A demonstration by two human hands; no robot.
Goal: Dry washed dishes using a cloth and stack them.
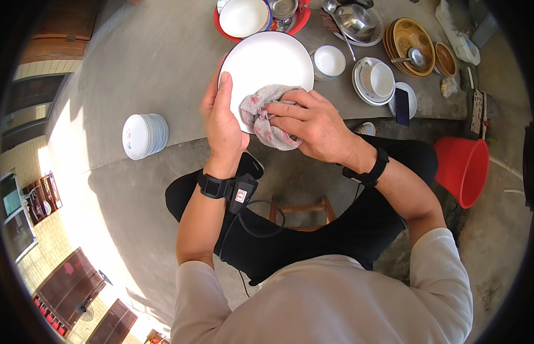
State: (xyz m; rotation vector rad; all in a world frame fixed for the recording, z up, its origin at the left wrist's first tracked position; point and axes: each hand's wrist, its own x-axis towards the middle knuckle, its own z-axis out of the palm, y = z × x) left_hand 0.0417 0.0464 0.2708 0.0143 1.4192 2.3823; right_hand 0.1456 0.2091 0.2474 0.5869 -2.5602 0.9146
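A white enamel plate [267,60] with a thin dark rim is held up before me, its inner face toward the camera. My left hand [222,112] grips its left edge, thumb on the face and fingers mostly hidden behind. Bunched under the fingers of my right hand [312,120] is a grey cloth [269,116] with reddish spots. It presses against the plate's lower right part, near the rim. Both wrists wear black straps, the left one with a small box and a cable.
A stack of small white dishes [140,136] stands on the floor at left. Ahead are a red basin [301,21] with bowls, white bowls [329,61], a mug [381,81] on plates, brown bowls [411,36] and a phone [402,106]. A red bucket [458,167] stands at right.
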